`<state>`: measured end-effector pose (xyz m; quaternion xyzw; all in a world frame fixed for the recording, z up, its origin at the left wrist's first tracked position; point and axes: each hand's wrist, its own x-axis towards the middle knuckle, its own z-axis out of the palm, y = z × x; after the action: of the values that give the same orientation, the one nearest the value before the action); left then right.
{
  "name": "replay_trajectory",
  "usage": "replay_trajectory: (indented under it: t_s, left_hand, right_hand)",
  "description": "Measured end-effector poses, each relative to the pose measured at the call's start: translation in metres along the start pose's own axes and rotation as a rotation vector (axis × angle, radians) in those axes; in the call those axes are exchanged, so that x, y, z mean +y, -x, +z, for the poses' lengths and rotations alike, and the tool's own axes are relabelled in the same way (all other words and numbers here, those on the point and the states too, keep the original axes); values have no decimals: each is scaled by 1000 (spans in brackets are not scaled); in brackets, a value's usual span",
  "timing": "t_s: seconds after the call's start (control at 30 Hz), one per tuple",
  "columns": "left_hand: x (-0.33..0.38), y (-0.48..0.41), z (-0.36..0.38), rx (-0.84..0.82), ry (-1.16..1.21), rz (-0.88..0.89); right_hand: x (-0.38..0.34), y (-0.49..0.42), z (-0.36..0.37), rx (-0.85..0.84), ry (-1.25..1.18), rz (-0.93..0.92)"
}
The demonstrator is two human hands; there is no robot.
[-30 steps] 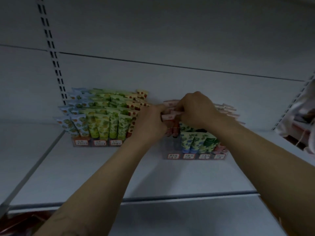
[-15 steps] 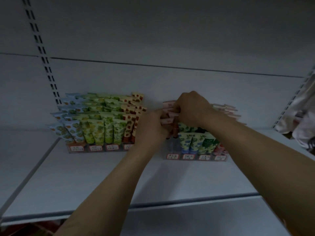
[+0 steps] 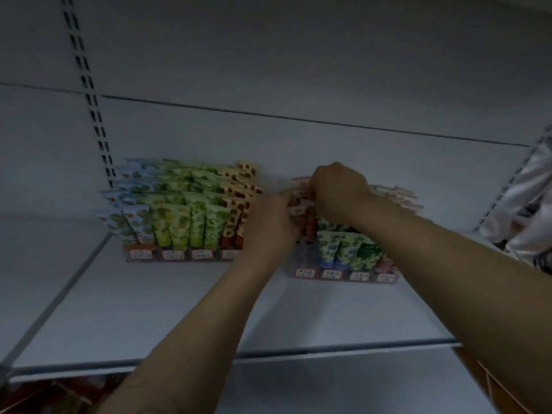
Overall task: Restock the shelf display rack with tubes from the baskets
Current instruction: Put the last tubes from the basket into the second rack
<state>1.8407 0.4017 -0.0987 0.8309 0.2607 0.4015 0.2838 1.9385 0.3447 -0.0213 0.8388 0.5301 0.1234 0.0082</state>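
Fingers (image 3: 314,189) of the right hand (image 3: 339,191) and left hand (image 3: 270,225) curl round pink tubes (image 3: 298,209) above the right rack (image 3: 343,275) on the shelf (image 3: 125,309).

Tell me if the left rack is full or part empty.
Full, as far as visible: tubes pack the left rack rows front to back; no gaps show.
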Motion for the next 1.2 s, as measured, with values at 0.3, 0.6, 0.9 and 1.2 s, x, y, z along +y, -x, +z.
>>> replay_trajectory:
  t_s: [0.3,0.6,0.9,1.2]
  left_hand:
    - [-1,17,-8,-46,-148,7]
    - [28,73,-56,-152,-451,134]
    - [19,185,-44,-453,-513,445]
    - [-39,298,33,-878,-582,10]
  right_hand:
    - [14,47,-20,95,-144,-65]
    - [11,142,19,366,-218,-86]
    - [-6,239,78,67,-303,-111]
    - [-27,331,226,-736,-203,-7]
